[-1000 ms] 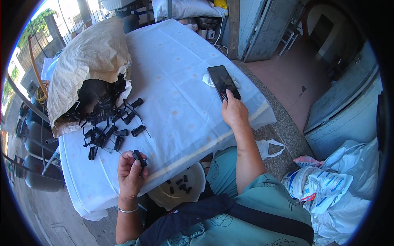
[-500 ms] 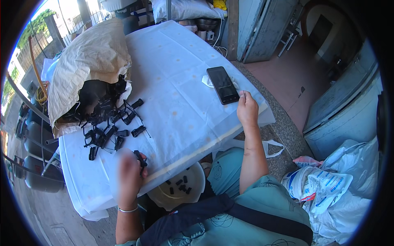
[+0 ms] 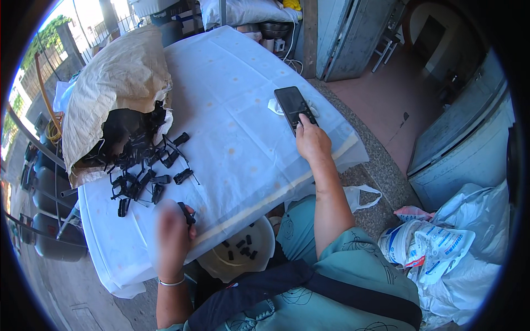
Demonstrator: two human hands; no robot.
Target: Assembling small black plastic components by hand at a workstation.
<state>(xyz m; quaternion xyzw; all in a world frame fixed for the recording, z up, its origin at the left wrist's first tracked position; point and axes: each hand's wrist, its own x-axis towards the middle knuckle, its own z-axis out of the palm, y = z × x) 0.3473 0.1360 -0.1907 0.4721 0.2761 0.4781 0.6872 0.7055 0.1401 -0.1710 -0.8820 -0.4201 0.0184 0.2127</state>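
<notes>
While the right hand (image 3: pixel 312 144) rests a fingertip on the phone (image 3: pixel 293 107) lying on the tablecloth (image 3: pixel 232 83), the blurry left hand (image 3: pixel 172 234) pinches one black clip (image 3: pixel 186 212) at the table's near edge. Only a few pieces sit in the white bowl (image 3: pixel 236 255) below, and a big pile (image 3: pixel 143 171) spilling from the sack (image 3: pixel 118 88) looks untouched, so I'd say it's early days.

White cloth-covered table (image 3: pixel 232 83): tan woven sack (image 3: pixel 118 83) at far left, lying on its side; small black plastic clips (image 3: pixel 146 171) spilling from its mouth toward the near edge. Black flat phone (image 3: pixel 292 106) at right, right hand (image 3: pixel 312 140) touching its near end. Left hand (image 3: pixel 172 234) at near edge, one clip in it. Round white bowl (image 3: pixel 234 256) below the edge, between the hands, holding clips.
</notes>
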